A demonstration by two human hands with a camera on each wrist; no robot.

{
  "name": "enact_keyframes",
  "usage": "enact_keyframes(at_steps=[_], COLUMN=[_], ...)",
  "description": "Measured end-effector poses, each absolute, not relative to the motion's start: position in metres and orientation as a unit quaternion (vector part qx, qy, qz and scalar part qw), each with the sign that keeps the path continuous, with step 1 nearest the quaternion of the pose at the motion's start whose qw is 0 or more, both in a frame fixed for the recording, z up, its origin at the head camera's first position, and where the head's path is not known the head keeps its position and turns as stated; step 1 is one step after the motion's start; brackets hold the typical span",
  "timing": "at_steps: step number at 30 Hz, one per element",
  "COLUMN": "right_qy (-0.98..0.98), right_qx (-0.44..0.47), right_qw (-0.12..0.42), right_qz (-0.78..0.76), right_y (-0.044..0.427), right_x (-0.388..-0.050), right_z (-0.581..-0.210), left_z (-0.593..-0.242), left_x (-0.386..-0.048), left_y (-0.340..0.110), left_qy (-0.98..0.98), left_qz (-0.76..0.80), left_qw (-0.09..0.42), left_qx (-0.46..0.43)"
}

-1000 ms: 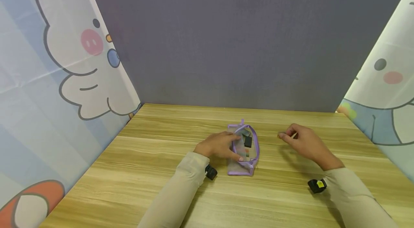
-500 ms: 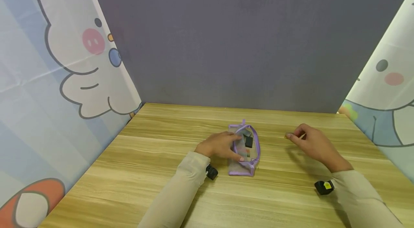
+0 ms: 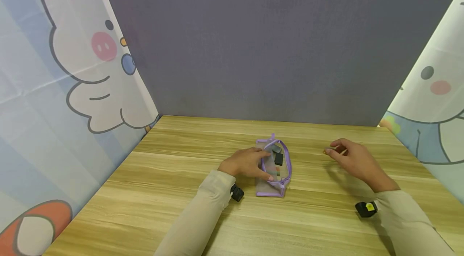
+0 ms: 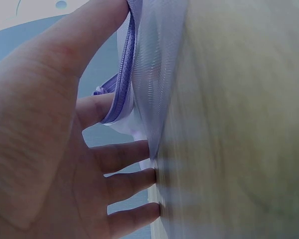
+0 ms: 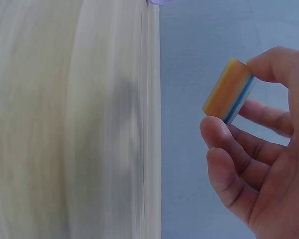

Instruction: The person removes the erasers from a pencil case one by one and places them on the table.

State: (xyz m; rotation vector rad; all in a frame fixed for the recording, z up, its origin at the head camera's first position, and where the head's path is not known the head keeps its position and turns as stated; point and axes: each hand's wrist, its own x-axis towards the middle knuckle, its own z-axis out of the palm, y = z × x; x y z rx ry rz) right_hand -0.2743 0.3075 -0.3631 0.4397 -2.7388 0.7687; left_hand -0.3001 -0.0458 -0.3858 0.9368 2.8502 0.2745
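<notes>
A small mesh pouch with purple zip trim lies on the table, its zip undone and mouth spread. My left hand holds the pouch by its left edge. In the left wrist view the index finger passes behind the zip, and the other fingertips touch the table side. Inside lie a black block, a grey block and a small striped piece. To the right, above the table, my right hand pinches a striped orange, yellow, blue and white eraser between thumb and fingertips.
The wood-grain table runs back to a dark grey panel. Cartoon-printed cloths hang at both sides. Each wrist carries a small black camera.
My right hand has drifted right, away from the pouch, carrying the eraser. Its fingers look slightly more spread. The left hand and the pouch stay in place.
</notes>
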Motion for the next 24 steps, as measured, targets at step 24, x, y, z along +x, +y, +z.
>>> enact_keyframes(at_steps=[24], right_qy=[-0.944], right_qx=[0.172], right_qw=[0.135], right_qz=[0.248], right_y=[0.327], right_x=[-0.280], right_z=[-0.369], left_z=[-0.386], left_x=[-0.301], left_y=[-0.047], left_qy=[0.944], left_qz=[0.089], left_qw=[0.060], left_qx=[0.312])
